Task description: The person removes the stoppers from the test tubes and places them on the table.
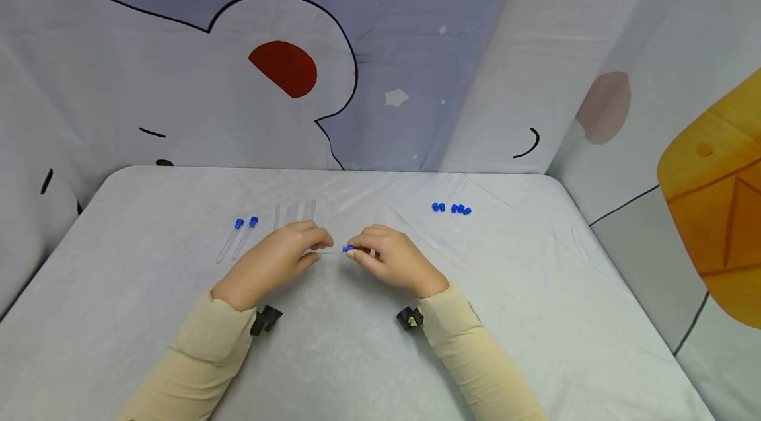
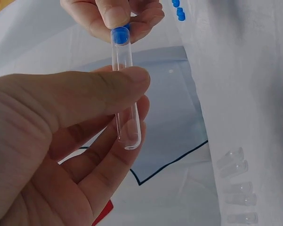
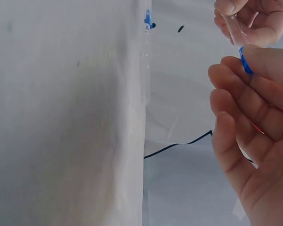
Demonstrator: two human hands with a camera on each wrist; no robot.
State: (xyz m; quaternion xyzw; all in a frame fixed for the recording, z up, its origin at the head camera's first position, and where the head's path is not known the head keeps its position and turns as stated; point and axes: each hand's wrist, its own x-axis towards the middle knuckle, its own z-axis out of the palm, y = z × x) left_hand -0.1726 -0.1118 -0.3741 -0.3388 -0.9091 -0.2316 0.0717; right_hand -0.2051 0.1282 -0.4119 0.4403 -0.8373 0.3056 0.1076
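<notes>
In the left wrist view my left hand (image 2: 80, 122) pinches a clear test tube (image 2: 122, 57) between thumb and fingers, its rounded end towards me. A blue cap (image 2: 120, 36) sits at the tube's mouth, partly inside it. My right hand (image 1: 395, 259) pinches that cap between thumb and forefinger, its other fingers loosely bent. The head view has both hands meeting above the middle of the table, the tube lying level between them. From the right wrist view the blue cap (image 3: 246, 63) shows under the right thumb. How deep the cap is seated I cannot tell.
Two blue-capped tubes (image 1: 242, 241) lie left of my left hand on the white-covered table (image 1: 535, 315). Several uncapped clear tubes (image 1: 292, 213) lie just beyond that hand. Several loose blue caps (image 1: 457, 208) sit at the back right. A printed cloth wall (image 1: 404, 130) stands behind.
</notes>
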